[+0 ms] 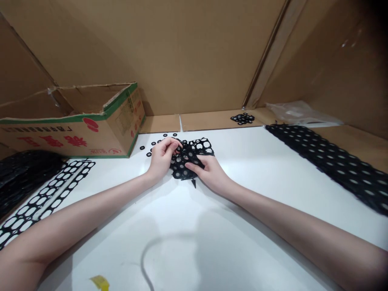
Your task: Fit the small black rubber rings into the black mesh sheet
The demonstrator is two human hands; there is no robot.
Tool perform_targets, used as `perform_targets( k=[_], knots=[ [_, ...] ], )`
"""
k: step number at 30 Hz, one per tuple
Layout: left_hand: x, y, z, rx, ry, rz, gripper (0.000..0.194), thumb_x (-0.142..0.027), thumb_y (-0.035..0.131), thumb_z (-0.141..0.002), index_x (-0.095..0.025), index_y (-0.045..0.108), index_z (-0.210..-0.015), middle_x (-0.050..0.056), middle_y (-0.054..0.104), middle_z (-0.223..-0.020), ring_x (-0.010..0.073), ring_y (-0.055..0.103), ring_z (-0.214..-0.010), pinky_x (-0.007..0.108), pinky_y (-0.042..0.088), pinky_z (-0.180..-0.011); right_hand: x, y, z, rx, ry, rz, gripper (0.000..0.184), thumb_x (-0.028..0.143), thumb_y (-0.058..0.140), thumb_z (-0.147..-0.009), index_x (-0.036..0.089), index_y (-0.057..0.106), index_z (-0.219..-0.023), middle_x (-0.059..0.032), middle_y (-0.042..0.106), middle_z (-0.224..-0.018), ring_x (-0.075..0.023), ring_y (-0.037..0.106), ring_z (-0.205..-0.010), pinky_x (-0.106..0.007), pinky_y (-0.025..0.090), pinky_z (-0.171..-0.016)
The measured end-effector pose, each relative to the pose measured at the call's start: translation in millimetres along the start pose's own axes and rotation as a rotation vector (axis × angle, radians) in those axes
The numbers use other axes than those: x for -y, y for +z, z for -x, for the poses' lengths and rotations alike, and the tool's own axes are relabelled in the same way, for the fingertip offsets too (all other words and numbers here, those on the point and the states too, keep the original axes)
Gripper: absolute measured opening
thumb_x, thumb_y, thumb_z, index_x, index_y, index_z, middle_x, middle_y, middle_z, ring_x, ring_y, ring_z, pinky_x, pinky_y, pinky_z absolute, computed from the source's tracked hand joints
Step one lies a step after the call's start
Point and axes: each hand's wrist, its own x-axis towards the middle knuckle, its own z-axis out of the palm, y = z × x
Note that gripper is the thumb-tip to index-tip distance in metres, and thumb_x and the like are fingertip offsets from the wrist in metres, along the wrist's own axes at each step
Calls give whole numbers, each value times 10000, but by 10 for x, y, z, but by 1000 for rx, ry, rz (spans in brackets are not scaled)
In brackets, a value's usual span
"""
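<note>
Holding a small black sheet [183, 167] in the middle of the frame, I have both hands on it, just above the white table [169, 234]. The sheet is studded with round pieces with pale centres. My right hand [206, 167] grips its right side, partly closed, the thumb pressed flat on top and the fingers tucked behind. My left hand [165, 155] is at the upper left edge, nearly closed, thumb and forefinger pinched together over one of the round pieces; I cannot tell whether that piece is loose.

Black netting [204, 144] with open holes shows just behind the sheet; where they meet is hidden. A few loose rings [142, 148] lie scattered near my left hand, left of centre, and a pile of rings [244, 118] sits farther back, right of centre. A long studded strip [321, 161] slants across the right of the frame, with a clear plastic bag [300, 111] beyond its far end.

At the left, an open cardboard box [119, 133] stands behind a length of holed mesh [45, 190], beside a dark heap [18, 173]. A yellow scrap [101, 282] lies at the bottom left.
</note>
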Motion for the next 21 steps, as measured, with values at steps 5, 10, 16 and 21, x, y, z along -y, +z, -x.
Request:
perform_targets(
  k=[5, 10, 16, 21],
  knots=[
    [-136, 20, 108, 158, 379, -227, 196, -224, 439, -943, -168, 627, -962, 73, 612, -952, 183, 558, -937, 322, 443, -859, -17, -10, 2, -37, 22, 35, 300, 414, 562, -784, 169, 501, -623, 5, 493, -590, -122, 417, -569, -251, 348, -511],
    [-148, 47, 142, 260, 476, -273, 216, -223, 478, -933, -149, 621, -1077, 96, 609, -975, 186, 559, -924, 325, 457, -828, -31, -9, 8, -40, -39, 185, 313, 394, 496, -835, 158, 523, -630, -6, 511, -583, -123, 417, -556, -260, 342, -520],
    [-136, 49, 111, 256, 328, -149, 134, -243, 554, -886, -167, 663, -904, 47, 611, -838, 165, 562, -789, 282, 448, -700, -10, 8, 23, -17, -115, 313, 372, 344, 445, -888, 184, 466, -553, -11, 513, -543, -129, 426, -530, -267, 316, -526],
    [-185, 60, 112, 230, 209, -66, 149, -225, 568, -857, -166, 670, -765, 30, 598, -747, 162, 543, -722, 285, 418, -664, -8, 29, 26, -34, -141, 401, 484, 369, 481, -888, 211, 295, -470, 16, 388, -465, -110, 333, -471, -276, 246, -510]
  ],
)
